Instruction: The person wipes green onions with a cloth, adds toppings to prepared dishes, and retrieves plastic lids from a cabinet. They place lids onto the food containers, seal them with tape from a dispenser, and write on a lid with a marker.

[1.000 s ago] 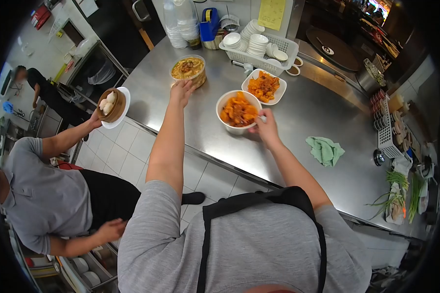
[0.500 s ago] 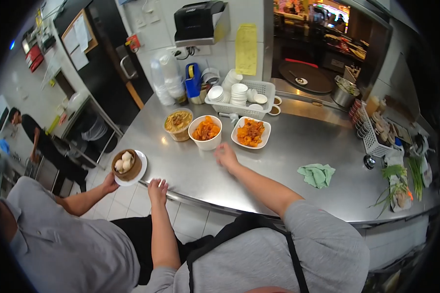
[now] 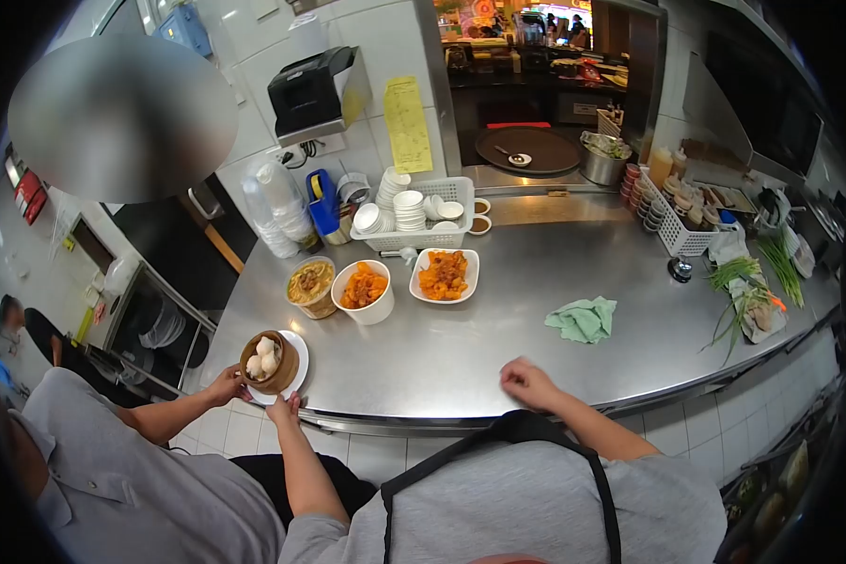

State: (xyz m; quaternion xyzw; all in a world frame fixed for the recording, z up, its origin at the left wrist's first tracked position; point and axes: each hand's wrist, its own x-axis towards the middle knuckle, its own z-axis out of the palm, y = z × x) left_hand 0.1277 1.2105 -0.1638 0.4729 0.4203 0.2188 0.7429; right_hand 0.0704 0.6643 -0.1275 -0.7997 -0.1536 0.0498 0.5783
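Note:
My left hand (image 3: 284,408) grips the near rim of a white plate (image 3: 298,369), which carries a bamboo steamer (image 3: 289,365) with several white dumplings (image 3: 264,359). A co-worker's hand (image 3: 227,386) holds the same plate at its left side. My right hand (image 3: 527,383) is over the counter's front edge, fingers curled, with nothing visible in it. Behind the plate stand a clear tub of yellowish food (image 3: 311,286), a round white bowl of orange pieces (image 3: 364,290) and a squarish white dish of orange food (image 3: 445,275).
A green cloth (image 3: 582,321) lies on the steel counter (image 3: 498,348). A basket of small white dishes (image 3: 414,226) stands at the back, with stacked plastic cups (image 3: 280,207) beside it. Green onions (image 3: 735,275) and a bell (image 3: 680,269) are at the right. A co-worker (image 3: 141,461) stands at my left.
The co-worker's plate and steamer have come over the counter's left edge, and my left hand has taken hold of the plate. My right hand has drawn back from the round bowl toward the front edge.

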